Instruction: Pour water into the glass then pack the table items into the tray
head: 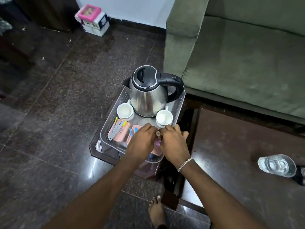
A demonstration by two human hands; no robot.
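Note:
A clear plastic tray [105, 128] sits on a small dark stand and holds a steel kettle [148, 95] with a black lid and handle. It also holds two white cups [125, 111] [164, 117] and pink boxes [118, 131] with utensils on top. My left hand [142, 142] and my right hand [173, 144] meet over the tray's near right corner. Their fingers are curled around a small item with a tan tip and a purple part [157, 143], which they mostly hide. A glass of water [277, 165] stands on the dark table at the right, away from both hands.
A green sofa [239, 55] stands behind the dark glossy table [231, 162]. A white box with a pink-framed item [93, 19] sits on the floor by the far wall. My bare foot [156, 210] rests on the dark stone floor below the tray.

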